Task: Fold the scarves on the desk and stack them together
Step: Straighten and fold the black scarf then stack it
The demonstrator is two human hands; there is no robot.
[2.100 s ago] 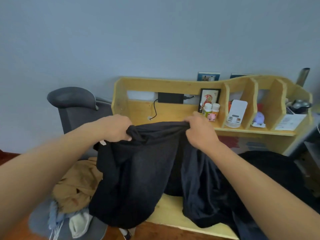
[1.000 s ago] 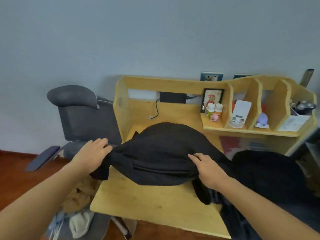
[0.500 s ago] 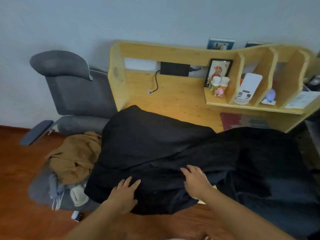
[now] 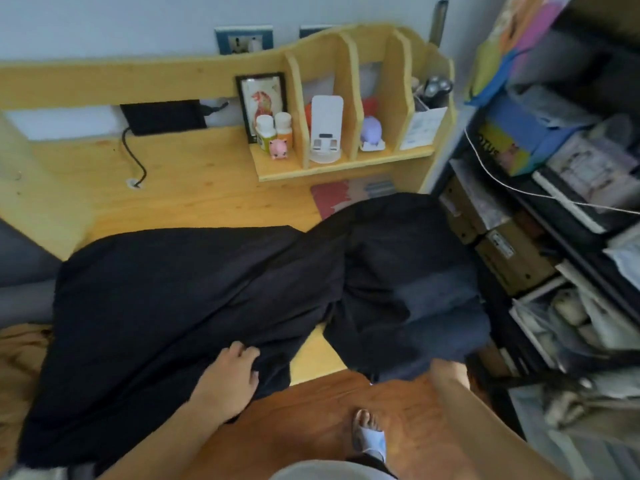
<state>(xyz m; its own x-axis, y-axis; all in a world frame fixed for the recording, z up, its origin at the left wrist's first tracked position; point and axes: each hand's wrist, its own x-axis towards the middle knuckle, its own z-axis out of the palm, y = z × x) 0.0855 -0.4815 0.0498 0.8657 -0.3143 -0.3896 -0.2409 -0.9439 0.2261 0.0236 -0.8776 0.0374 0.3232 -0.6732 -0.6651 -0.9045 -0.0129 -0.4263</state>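
Observation:
A big black scarf (image 4: 156, 299) lies spread over the front of the wooden desk (image 4: 194, 192) and hangs off its front edge. Its right part (image 4: 398, 265) is bunched, with a dark blue-grey patch over the desk's right front corner. My left hand (image 4: 232, 375) rests on the scarf's front edge, fingers lightly bent on the cloth. My right forearm (image 4: 450, 382) runs up under the bunched right part, and the hand itself is hidden by the cloth. A tan scarf (image 4: 17, 358) lies at the far left, off the desk.
The desk's back shelf holds a framed picture (image 4: 261, 98), small bottles (image 4: 273, 131) and a white stand (image 4: 325, 129). A black cable (image 4: 133, 157) crosses the desktop. A crowded dark shelf rack (image 4: 554, 237) stands close on the right. My slippered foot (image 4: 369, 434) is on the wooden floor.
The scarf, held up at first, has come down and been spread on the desk. My view has swung right. My right hand has gone from on top of the cloth to under its right end.

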